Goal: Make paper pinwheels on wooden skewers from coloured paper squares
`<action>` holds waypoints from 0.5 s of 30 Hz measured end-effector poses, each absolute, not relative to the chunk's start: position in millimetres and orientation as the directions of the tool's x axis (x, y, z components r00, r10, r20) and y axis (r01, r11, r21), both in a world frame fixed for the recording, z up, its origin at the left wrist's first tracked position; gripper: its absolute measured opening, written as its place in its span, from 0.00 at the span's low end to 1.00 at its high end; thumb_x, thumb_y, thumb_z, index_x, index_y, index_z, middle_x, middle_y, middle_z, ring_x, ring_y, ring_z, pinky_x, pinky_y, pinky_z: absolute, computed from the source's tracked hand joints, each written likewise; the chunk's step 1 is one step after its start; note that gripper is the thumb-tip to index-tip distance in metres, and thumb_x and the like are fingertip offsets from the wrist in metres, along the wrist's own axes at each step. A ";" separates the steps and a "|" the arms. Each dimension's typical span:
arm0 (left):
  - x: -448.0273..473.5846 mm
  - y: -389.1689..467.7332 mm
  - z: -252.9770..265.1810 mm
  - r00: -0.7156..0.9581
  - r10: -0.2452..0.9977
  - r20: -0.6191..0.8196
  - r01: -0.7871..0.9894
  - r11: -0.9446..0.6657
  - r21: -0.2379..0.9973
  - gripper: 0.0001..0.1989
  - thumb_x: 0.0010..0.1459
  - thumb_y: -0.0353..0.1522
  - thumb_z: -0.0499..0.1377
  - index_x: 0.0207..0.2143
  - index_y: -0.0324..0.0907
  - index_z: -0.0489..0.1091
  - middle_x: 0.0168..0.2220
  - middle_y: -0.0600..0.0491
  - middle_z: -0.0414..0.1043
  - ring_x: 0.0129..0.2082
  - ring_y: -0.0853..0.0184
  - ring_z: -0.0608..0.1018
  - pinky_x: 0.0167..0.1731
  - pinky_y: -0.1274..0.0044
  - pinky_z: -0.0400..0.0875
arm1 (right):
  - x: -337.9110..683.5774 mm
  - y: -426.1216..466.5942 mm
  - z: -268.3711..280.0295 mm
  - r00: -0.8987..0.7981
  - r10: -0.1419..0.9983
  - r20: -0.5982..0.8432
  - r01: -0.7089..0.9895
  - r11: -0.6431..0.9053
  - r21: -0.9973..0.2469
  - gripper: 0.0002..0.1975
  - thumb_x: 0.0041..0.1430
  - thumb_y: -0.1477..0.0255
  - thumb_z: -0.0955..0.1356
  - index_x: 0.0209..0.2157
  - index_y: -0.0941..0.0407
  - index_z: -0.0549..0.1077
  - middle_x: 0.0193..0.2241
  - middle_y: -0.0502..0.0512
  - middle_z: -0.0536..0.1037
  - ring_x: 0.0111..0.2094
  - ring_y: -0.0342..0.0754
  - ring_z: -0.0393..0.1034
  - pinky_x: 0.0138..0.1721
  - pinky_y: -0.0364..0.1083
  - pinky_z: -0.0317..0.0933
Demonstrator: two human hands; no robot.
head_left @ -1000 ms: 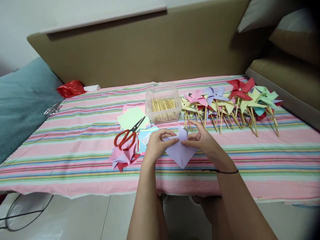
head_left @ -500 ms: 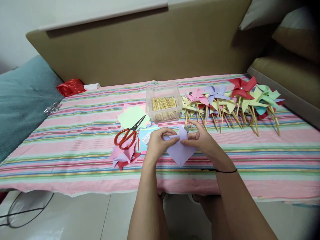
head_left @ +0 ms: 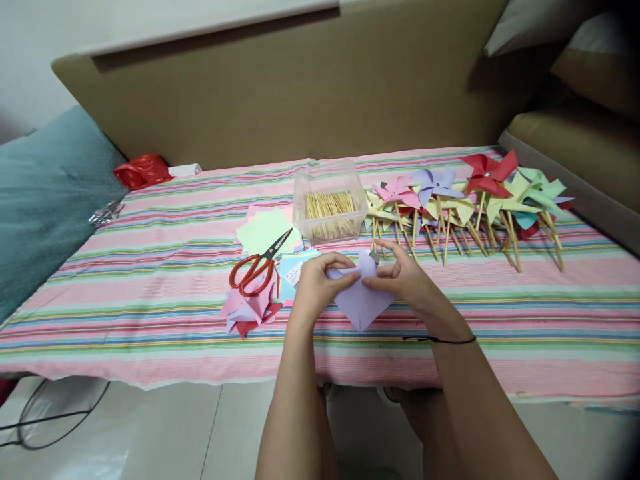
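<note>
Between my hands is a lilac paper piece (head_left: 361,308), partly folded, with one corner pointing toward me and a flap standing up at its middle. My left hand (head_left: 323,283) pinches its left side between thumb and fingers. On the right side, my right hand (head_left: 397,280) pinches the paper near the flap, its index finger raised. A small grey item (head_left: 374,257) shows just behind the paper; its kind is unclear. Left of my hands lie red-handled scissors (head_left: 260,265), resting over cut pink, lilac and red paper pieces (head_left: 247,310).
A clear plastic box (head_left: 330,233) of short wooden sticks stands behind my hands. Finished paper pinwheels (head_left: 487,175) on sticks lie at the right. Coloured paper sheets (head_left: 267,230) sit left of the box. A striped cloth (head_left: 150,267) covers the surface; a red bag (head_left: 143,171) lies far left.
My hands keep nearly the same pinch on the lilac paper. The view has shifted very slightly; nothing else has visibly moved.
</note>
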State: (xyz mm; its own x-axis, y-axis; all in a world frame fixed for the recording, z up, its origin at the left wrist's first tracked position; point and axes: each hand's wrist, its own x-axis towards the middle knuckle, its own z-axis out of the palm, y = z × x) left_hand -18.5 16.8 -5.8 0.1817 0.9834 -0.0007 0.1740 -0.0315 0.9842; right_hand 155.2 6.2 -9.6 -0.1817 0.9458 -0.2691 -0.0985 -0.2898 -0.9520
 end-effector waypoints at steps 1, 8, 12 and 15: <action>-18.5 16.8 -5.9 0.181 0.984 0.000 0.176 -0.032 0.984 0.09 0.44 0.34 0.66 0.28 0.40 0.73 0.26 0.52 0.75 0.24 0.68 0.74 0.20 0.80 0.60 | 155.1 6.2 -9.7 -0.181 0.946 -0.269 -0.097 -0.290 -0.952 0.49 0.41 0.71 0.75 0.61 0.53 0.48 0.22 0.48 0.79 0.25 0.51 0.75 0.26 0.46 0.65; -17.3 16.9 -4.0 0.179 0.984 -0.002 0.189 -0.032 0.981 0.10 0.43 0.36 0.67 0.28 0.41 0.72 0.27 0.51 0.75 0.28 0.65 0.76 0.24 0.78 0.64 | 153.5 6.4 -10.0 -0.158 0.947 -0.280 -0.094 -0.297 -0.950 0.50 0.39 0.69 0.76 0.61 0.54 0.48 0.22 0.49 0.79 0.25 0.51 0.75 0.26 0.45 0.65; -16.6 18.1 -0.8 0.076 0.997 0.002 0.058 -0.006 0.998 0.17 0.41 0.36 0.69 0.33 0.40 0.71 0.37 0.49 0.75 0.36 0.65 0.76 0.33 0.76 0.68 | 154.3 8.7 -12.2 -0.083 0.958 -0.273 -0.121 -0.282 -0.952 0.49 0.38 0.68 0.76 0.60 0.54 0.50 0.24 0.51 0.80 0.27 0.53 0.76 0.28 0.48 0.66; -16.1 19.0 0.1 -0.071 0.995 -0.075 -0.157 0.063 0.986 0.24 0.43 0.37 0.68 0.42 0.42 0.66 0.45 0.47 0.73 0.38 0.67 0.76 0.37 0.76 0.69 | 156.1 10.9 -12.3 0.048 0.969 -0.242 -0.195 -0.228 -0.954 0.49 0.36 0.68 0.77 0.58 0.54 0.53 0.27 0.53 0.81 0.29 0.54 0.76 0.32 0.50 0.68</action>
